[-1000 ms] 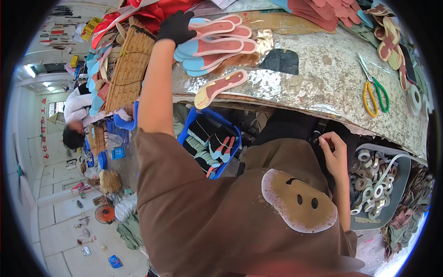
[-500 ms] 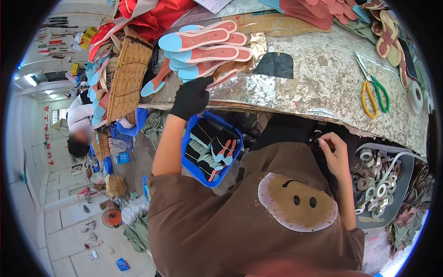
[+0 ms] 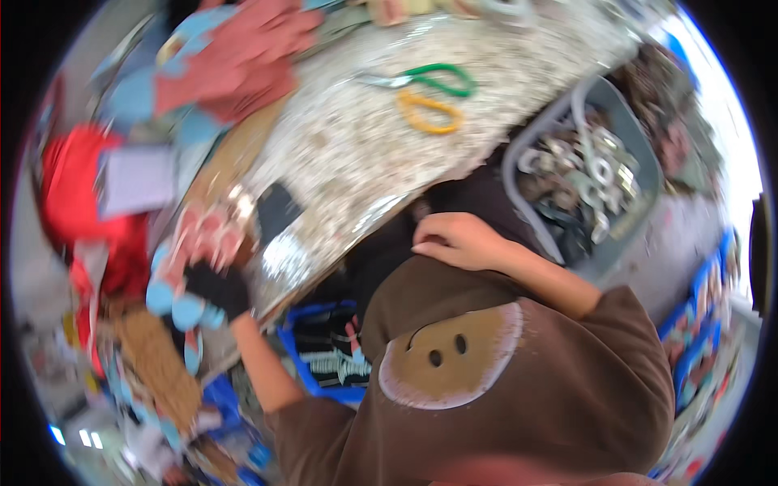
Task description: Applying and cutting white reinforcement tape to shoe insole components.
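Observation:
The picture is blurred by motion. My left hand [image 3: 215,290], in a black glove, reaches to the left edge of the speckled worktable [image 3: 365,154] and closes on a stack of blue and pink shoe soles [image 3: 185,257]. My bare right hand [image 3: 455,240] lies with curled fingers against dark cloth at the table's near edge, above my brown top. Whether it holds anything small is not visible.
Green scissors [image 3: 431,76] and a yellow-handled pair [image 3: 429,113] lie on the table. A grey tray [image 3: 527,154] of metal rings stands at the right. A blue basket [image 3: 301,374] sits below the table edge. Red cloth [image 3: 77,190], pink and blue cut pieces [image 3: 235,69] and a woven mat [image 3: 154,368] crowd the left.
The view has swung round and blurred. My gloved left hand has gone from the table edge above the blue basket back onto the stacked soles. The right hand has stayed by my waist.

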The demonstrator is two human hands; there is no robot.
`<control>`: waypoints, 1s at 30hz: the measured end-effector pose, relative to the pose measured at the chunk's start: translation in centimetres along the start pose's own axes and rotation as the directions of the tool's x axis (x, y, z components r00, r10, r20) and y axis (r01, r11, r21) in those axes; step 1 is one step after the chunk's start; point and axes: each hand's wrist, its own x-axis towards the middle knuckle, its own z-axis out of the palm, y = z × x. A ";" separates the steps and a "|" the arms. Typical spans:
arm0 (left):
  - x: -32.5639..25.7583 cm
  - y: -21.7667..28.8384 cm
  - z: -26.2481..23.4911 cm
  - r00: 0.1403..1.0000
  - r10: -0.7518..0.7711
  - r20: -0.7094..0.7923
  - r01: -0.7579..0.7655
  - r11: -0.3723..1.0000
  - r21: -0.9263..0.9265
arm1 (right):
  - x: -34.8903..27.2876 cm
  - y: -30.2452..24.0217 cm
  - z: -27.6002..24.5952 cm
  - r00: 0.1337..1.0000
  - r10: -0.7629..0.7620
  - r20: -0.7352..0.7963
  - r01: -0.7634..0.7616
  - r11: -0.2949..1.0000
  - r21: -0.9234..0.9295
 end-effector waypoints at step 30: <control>7.9 6.7 -10.8 0.909 0.382 0.165 -0.387 0.922 -0.004 | -33.4 36.2 -16.9 -0.211 0.688 -0.695 -0.956 0.003 0.294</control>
